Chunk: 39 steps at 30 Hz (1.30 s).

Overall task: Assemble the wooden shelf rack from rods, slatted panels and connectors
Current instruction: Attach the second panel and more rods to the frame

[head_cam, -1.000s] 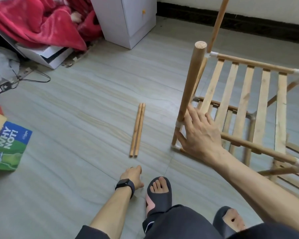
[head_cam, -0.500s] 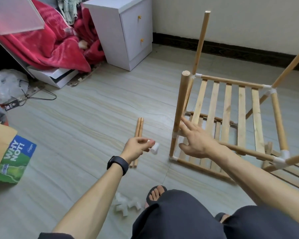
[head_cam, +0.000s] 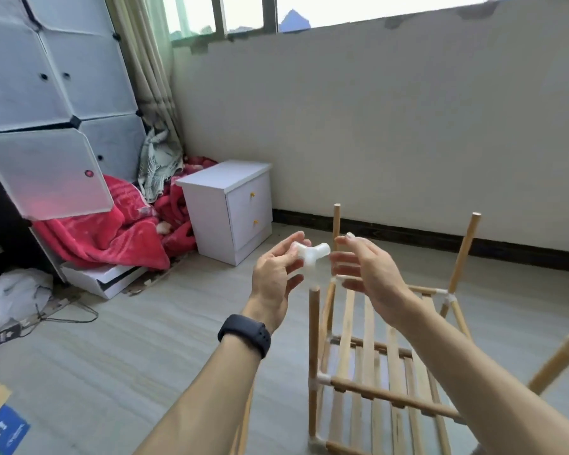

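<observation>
Pale wood-pattern floor lies all around, and nearest on it stands the half-built rack, with slatted panels and white joints. Its near corner rod ends bare on top, and I judge the next piece belongs there. Above this rod the left hand pinches the white connector by one arm, thumb and fingers closed on it, so the other sockets are free. The right hand is just beside it, fingers straight and apart. It seems to hold nothing, though a pale spot at one fingertip is too blurred to name. The connector looks light, hard and smooth, so it can slip; a grip on its middle body is better than on a socket mouth. The rack is stiff but probably light and may tip when pressed, so the rod needs support below. Two farther rods stand up close behind the hands. The left side is open floor, and the white cabinet and the wall are well apart.
</observation>
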{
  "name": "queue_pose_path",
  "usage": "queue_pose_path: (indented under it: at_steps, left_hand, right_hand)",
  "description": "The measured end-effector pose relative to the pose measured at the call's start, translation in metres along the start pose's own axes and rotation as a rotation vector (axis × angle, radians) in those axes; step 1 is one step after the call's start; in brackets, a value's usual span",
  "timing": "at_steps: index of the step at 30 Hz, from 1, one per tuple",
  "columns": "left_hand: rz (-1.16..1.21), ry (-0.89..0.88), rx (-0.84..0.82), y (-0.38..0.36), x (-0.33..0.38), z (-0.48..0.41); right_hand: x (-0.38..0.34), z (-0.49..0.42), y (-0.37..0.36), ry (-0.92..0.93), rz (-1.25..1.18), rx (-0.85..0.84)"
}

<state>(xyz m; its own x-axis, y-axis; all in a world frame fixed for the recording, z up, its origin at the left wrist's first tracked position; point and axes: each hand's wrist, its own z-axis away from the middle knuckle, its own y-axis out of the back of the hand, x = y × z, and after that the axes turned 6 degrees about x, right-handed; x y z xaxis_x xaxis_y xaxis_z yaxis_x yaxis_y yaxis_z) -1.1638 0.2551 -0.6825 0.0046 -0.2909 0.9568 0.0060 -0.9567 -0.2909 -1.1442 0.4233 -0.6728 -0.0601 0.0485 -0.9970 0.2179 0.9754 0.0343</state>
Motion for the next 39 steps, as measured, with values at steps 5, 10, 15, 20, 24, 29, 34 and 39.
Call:
queue_pose_path:
  at_steps: [5, 10, 15, 20, 24, 29, 34, 39]
  left_hand:
    - [-0.056, -0.069, -0.009, -0.019, -0.011, 0.013]
    - [-0.095, -0.100, 0.000, -0.015, -0.019, 0.015]
    - [-0.074, -0.059, -0.006, -0.008, -0.026, 0.013]
    - [-0.105, -0.059, -0.027, -0.008, -0.029, 0.011]
    - [-0.189, -0.087, -0.024, -0.001, -0.032, 0.013]
    - [-0.217, -0.082, -0.060, 0.010, -0.034, 0.012]
    - [-0.182, -0.055, -0.084, 0.011, -0.039, 0.011]
    - [-0.195, -0.081, -0.067, 0.005, -0.037, 0.015]
  right_hand:
    - [0.017, 0.031, 0.004, 0.024, -0.077, 0.004]
    - [0.031, 0.038, 0.005, 0.039, -0.087, -0.010]
    - [0.034, 0.038, -0.002, 0.053, -0.156, 0.012]
    - [0.033, 0.038, -0.005, 0.112, -0.160, 0.023]
    - [0.034, 0.039, -0.002, 0.185, -0.092, 0.028]
    - [0.037, 0.041, 0.000, 0.214, -0.043, 0.006]
    - [0.040, 0.042, -0.004, 0.228, -0.009, 0.016]
    - [0.043, 0.041, -0.009, 0.217, -0.008, 0.035]
